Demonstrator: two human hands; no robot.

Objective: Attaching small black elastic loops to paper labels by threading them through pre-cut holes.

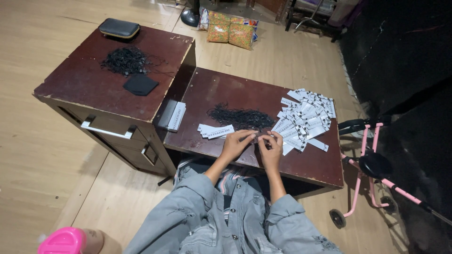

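Note:
My left hand (237,143) and my right hand (271,147) meet at the front edge of a low dark-brown table (221,89). Their fingertips pinch something small between them, probably a white paper tag with a black string, but it is too small to tell for sure. Just beyond my fingers lies a pile of black strings (241,117). A small stack of white tags (215,130) sits left of my left hand. A big heap of white tags (304,118) spreads to the right of my right hand.
A taller brown drawer cabinet (75,82) stands to the left, bearing a second string pile (125,60), a black cloth piece (140,84) and a dark case (119,27). A tag bundle (175,116) lies beside it. Snack bags (230,29) sit behind; a pink frame (369,164) stands right.

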